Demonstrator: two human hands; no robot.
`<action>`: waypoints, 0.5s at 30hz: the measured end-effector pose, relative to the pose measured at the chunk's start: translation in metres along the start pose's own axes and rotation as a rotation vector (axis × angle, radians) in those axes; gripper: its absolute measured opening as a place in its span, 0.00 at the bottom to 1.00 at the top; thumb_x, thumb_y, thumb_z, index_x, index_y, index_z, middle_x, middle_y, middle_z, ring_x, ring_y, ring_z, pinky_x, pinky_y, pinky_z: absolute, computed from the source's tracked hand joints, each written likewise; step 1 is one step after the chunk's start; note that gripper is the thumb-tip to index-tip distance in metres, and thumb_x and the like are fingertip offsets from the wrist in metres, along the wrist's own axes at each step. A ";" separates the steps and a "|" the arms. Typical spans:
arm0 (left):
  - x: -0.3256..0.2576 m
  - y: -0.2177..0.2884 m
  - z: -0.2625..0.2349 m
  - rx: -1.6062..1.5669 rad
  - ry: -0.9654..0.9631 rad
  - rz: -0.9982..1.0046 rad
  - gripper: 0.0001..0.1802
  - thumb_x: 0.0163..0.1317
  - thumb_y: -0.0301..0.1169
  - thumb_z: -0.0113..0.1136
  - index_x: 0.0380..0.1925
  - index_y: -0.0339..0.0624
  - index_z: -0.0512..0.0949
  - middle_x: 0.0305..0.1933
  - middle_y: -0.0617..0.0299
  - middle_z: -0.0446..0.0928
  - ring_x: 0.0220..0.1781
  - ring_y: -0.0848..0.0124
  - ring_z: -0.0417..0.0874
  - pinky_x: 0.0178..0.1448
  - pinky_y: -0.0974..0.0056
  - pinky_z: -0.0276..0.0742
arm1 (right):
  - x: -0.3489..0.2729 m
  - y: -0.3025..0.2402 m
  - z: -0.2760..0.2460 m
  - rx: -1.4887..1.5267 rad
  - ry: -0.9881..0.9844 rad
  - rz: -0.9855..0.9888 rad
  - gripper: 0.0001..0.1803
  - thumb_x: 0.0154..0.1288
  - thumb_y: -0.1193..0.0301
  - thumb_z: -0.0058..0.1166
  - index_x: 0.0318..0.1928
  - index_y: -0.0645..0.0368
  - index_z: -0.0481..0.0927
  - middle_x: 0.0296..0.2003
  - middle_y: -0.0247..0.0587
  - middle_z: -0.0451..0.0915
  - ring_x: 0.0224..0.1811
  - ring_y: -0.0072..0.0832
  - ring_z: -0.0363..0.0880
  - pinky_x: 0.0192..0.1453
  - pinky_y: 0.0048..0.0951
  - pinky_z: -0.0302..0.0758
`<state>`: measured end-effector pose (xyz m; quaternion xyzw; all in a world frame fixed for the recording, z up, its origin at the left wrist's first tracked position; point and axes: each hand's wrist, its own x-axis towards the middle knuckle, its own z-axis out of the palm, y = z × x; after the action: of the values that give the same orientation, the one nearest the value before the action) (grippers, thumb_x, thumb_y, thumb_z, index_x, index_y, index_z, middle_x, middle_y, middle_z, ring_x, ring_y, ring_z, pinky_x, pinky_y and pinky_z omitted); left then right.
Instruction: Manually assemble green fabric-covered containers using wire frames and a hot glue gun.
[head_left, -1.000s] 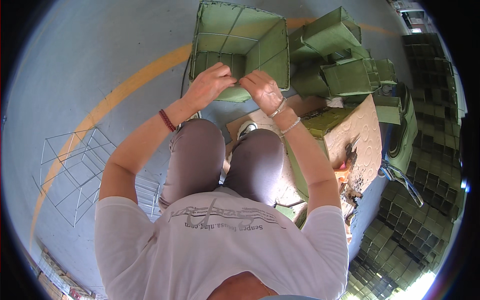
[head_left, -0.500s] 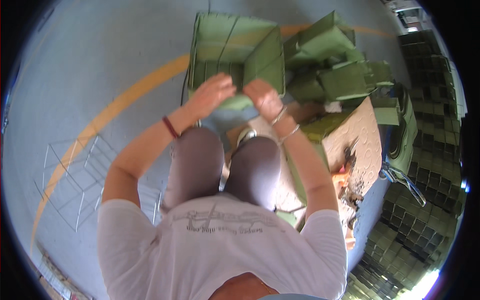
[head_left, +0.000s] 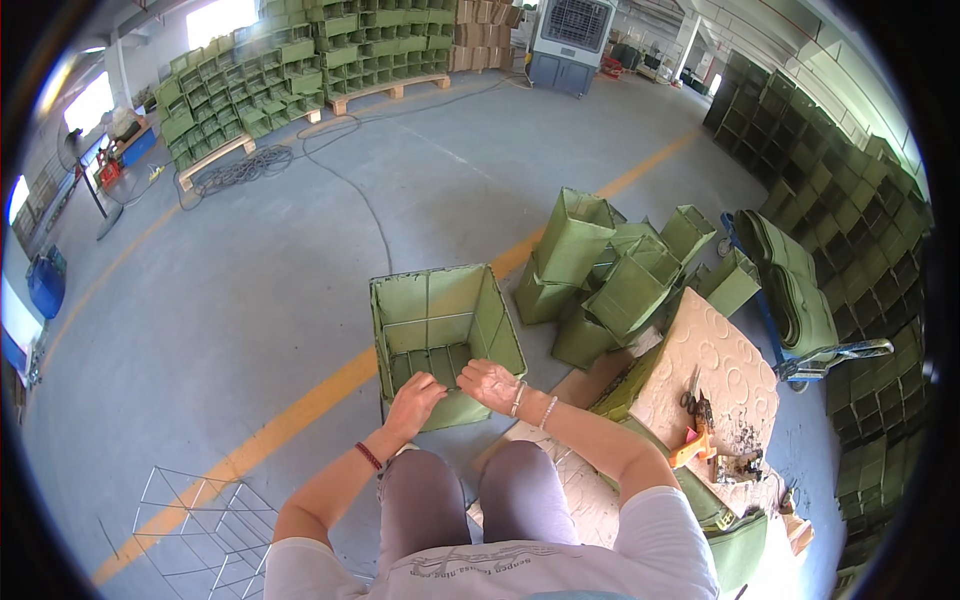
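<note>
An open-topped green box [head_left: 430,307] stands on the floor just beyond my knees; thin metal wires run along its inner walls and bottom. Both hands are at its near rim, a short gap between them. My left hand [head_left: 418,400] has its fingers closed in a pinch at the rim's left-middle part. My right hand [head_left: 489,386] bends its fingers over the same rim towards the near right corner. Whether a small clip or tie sits between the fingertips is too small to make out.
A bare wire frame [head_left: 205,530] lies at the lower left. Several green boxes [head_left: 635,285] cluster at the right. Beside my right arm, a patterned cardboard sheet [head_left: 715,350] carries scissors [head_left: 690,400] and an orange-handled tool [head_left: 695,447]. A loaded blue trolley [head_left: 835,352] stands farther right.
The view has tipped upward, so the far floor and stacked boxes now show. Both hands stay at the box's near rim, with little visible change in their grip.
</note>
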<state>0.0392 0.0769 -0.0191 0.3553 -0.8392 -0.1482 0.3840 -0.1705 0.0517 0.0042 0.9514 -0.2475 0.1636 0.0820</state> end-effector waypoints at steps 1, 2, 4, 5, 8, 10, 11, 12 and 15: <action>0.002 -0.001 0.000 -0.009 0.018 -0.007 0.07 0.49 0.25 0.64 0.29 0.35 0.79 0.29 0.57 0.73 0.34 0.60 0.75 0.39 0.60 0.73 | 0.000 0.000 0.000 -0.017 0.033 0.015 0.05 0.50 0.72 0.52 0.27 0.56 0.70 0.24 0.36 0.69 0.32 0.31 0.72 0.38 0.29 0.71; 0.003 -0.002 0.000 -0.010 0.018 -0.006 0.07 0.49 0.25 0.64 0.29 0.35 0.79 0.29 0.57 0.73 0.34 0.60 0.75 0.39 0.60 0.73 | -0.001 -0.001 0.001 -0.032 0.063 0.031 0.05 0.49 0.72 0.51 0.26 0.56 0.70 0.24 0.36 0.69 0.32 0.30 0.72 0.38 0.28 0.71; 0.005 -0.005 0.000 -0.018 0.044 -0.009 0.07 0.49 0.24 0.65 0.29 0.35 0.79 0.29 0.57 0.74 0.34 0.60 0.75 0.38 0.61 0.73 | 0.000 0.000 -0.001 -0.024 0.111 0.055 0.05 0.48 0.72 0.51 0.25 0.56 0.69 0.23 0.36 0.69 0.31 0.30 0.72 0.37 0.28 0.71; 0.006 -0.006 0.000 -0.021 0.043 -0.009 0.07 0.49 0.24 0.65 0.29 0.35 0.79 0.29 0.57 0.74 0.34 0.60 0.75 0.38 0.61 0.73 | 0.000 -0.001 -0.002 -0.016 0.158 0.078 0.05 0.46 0.72 0.51 0.25 0.56 0.69 0.23 0.36 0.69 0.30 0.29 0.71 0.36 0.28 0.71; 0.008 -0.007 -0.001 -0.050 0.050 -0.022 0.06 0.50 0.26 0.63 0.28 0.37 0.79 0.30 0.58 0.73 0.36 0.60 0.75 0.40 0.60 0.74 | -0.003 -0.003 -0.001 -0.096 0.115 0.026 0.06 0.44 0.71 0.52 0.24 0.56 0.69 0.22 0.36 0.68 0.30 0.29 0.71 0.35 0.28 0.70; 0.005 -0.006 -0.002 -0.046 0.058 -0.021 0.07 0.48 0.26 0.64 0.28 0.37 0.79 0.30 0.58 0.73 0.35 0.60 0.75 0.40 0.60 0.74 | -0.005 -0.005 0.003 -0.096 0.114 0.028 0.06 0.43 0.71 0.51 0.24 0.56 0.69 0.23 0.36 0.68 0.30 0.29 0.71 0.34 0.29 0.71; 0.004 -0.003 -0.001 -0.054 0.047 -0.017 0.07 0.48 0.26 0.64 0.28 0.37 0.79 0.30 0.58 0.73 0.35 0.60 0.75 0.40 0.60 0.74 | -0.007 -0.005 0.003 -0.098 0.118 0.017 0.07 0.42 0.71 0.51 0.25 0.57 0.69 0.24 0.37 0.68 0.31 0.30 0.72 0.33 0.29 0.71; 0.003 -0.001 -0.002 -0.046 0.077 -0.024 0.07 0.48 0.26 0.64 0.28 0.37 0.79 0.30 0.58 0.73 0.35 0.60 0.75 0.39 0.60 0.74 | -0.007 -0.004 0.001 -0.081 0.107 0.014 0.08 0.45 0.73 0.52 0.29 0.59 0.71 0.24 0.37 0.69 0.30 0.31 0.72 0.33 0.30 0.72; 0.000 0.005 0.002 -0.020 0.100 -0.017 0.07 0.47 0.26 0.65 0.28 0.38 0.79 0.30 0.58 0.72 0.35 0.60 0.75 0.39 0.60 0.73 | -0.004 -0.015 -0.001 0.047 0.261 0.033 0.11 0.49 0.74 0.51 0.36 0.60 0.73 0.24 0.37 0.70 0.29 0.31 0.73 0.35 0.30 0.72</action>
<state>0.0355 0.0803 -0.0178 0.3654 -0.8145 -0.1418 0.4277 -0.1668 0.0668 0.0020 0.9196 -0.2463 0.2929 0.0887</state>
